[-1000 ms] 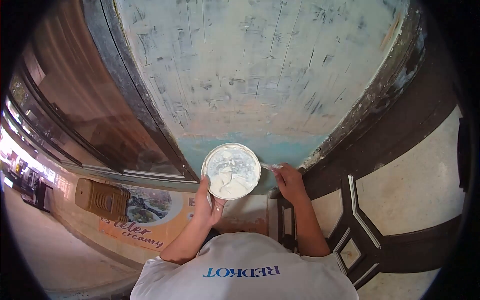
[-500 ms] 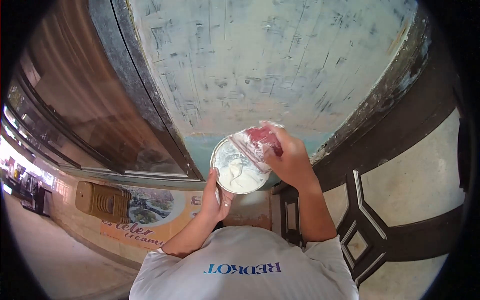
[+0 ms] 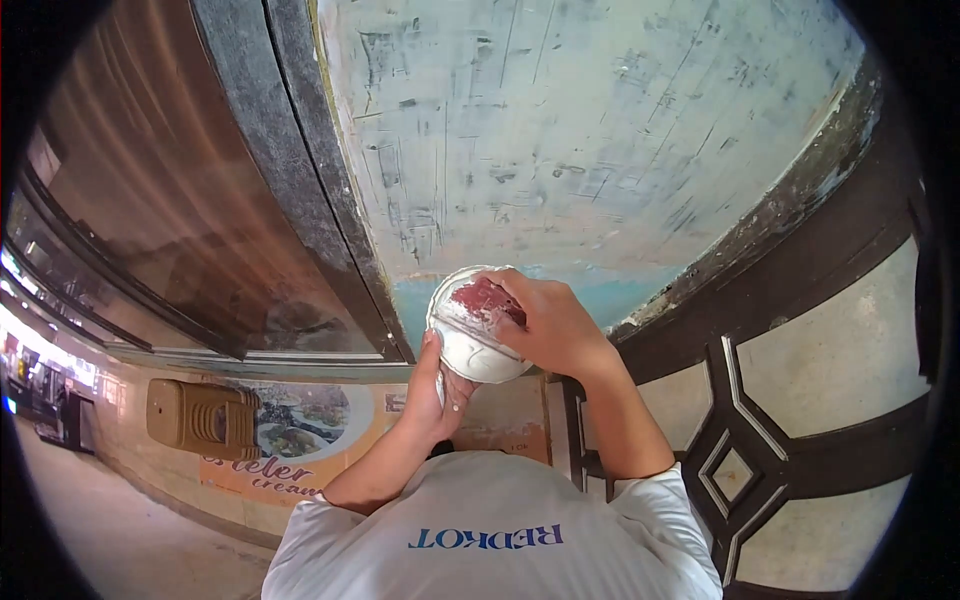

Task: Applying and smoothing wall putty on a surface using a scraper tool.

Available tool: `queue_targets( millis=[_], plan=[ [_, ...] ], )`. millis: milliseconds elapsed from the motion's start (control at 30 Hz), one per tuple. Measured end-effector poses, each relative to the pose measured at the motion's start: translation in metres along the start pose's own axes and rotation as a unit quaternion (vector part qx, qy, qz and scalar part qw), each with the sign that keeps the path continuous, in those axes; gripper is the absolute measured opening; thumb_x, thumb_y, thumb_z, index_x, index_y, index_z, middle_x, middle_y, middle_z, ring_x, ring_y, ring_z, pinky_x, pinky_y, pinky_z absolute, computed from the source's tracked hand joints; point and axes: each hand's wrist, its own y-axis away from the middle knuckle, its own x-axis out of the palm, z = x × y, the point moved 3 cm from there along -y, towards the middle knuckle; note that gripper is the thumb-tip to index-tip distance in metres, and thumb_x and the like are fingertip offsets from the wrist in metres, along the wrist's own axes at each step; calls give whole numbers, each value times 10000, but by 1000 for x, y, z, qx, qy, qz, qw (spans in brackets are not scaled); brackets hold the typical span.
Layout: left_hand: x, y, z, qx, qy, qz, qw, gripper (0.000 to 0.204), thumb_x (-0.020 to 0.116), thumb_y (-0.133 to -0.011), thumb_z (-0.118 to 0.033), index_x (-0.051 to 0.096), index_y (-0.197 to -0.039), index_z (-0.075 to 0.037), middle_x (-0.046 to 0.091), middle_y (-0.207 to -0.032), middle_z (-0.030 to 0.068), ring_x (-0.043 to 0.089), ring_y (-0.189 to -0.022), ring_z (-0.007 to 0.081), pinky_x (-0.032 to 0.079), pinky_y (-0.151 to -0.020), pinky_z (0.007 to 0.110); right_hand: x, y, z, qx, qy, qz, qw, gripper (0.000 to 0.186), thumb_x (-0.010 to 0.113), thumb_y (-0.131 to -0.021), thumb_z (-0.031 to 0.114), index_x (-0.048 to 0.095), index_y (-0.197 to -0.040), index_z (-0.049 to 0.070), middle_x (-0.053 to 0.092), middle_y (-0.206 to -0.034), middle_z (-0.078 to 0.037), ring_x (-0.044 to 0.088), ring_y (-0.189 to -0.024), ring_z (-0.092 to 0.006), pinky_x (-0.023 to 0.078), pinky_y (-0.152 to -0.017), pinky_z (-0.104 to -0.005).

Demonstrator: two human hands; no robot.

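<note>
Two bare hands work close under a broad, scuffed pale plastered wall surface (image 3: 600, 130). Dark weathered frame strip (image 3: 290, 170) runs beside it at left. Round white bowl of white paste (image 3: 472, 330), held just below the wall: left hand (image 3: 437, 385) cups it from underneath. Right hand (image 3: 550, 322) closed around a red-smeared scraper (image 3: 485, 298) lying over the bowl's rim.

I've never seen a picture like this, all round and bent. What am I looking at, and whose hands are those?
No machine here: a person wears a wide fisheye camera on the head, looking down, so straight edges bend. The left hand holds a round white bowl of white paste from below. The right hand reaches over it, pressing a reddish flat tool into the bowl. Behind them is a pale, scratched wall with a blue strip at its foot, and a dark metal gate to the right.
</note>
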Motion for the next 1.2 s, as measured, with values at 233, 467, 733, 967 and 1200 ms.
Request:
queue_targets(
  millis=[233,467,733,967,1200],
  plan=[
    [-6,-2,-14,-56,-48,0,997,542,302,-1022,-451,315,-1432,-96,459,-1408,88,484,-1264,230,412,-1034,393,-8,20,-22,97,-186,-142,967,282,636,-863,63,530,-1121,18,654,-845,-80,573,-782,-88,473,-712,-254],
    [-14,-13,-14,-66,-36,27,997,566,317,-1014,-469,320,-1433,-89,468,-1400,95,483,-1264,230,411,-1030,377,-1,62,-50,124,-201,-263,936,234,640,-911,206,529,-1000,21,619,-840,-27,544,-777,-81,461,-720,-258],
    [-11,-21,-10,-87,-66,30,994,587,302,-1007,-504,353,-1418,-88,506,-1369,89,536,-1196,240,432,-979,390,-10,81,-50,110,-180,-291,933,232,633,-915,233,552,-960,21,618,-794,-48,540,-751,-93,462,-714,-272],
    [-3,-29,7,-91,-42,48,994,566,358,-1004,-451,364,-1414,-60,498,-1380,123,523,-1228,264,450,-999,404,-26,96,-68,136,-44,-222,965,248,658,-888,221,596,-979,-1,657,-775,-71,574,-724,-111,477,-690,-292],
    [20,-36,29,-53,10,90,994,587,410,-997,-415,307,-1437,-40,426,-1439,146,443,-1308,290,362,-1093,449,-52,118,-85,157,-221,-172,947,245,611,-920,173,615,-1066,-23,678,-803,-37,589,-685,-103,489,-630,-268]
  ],
)
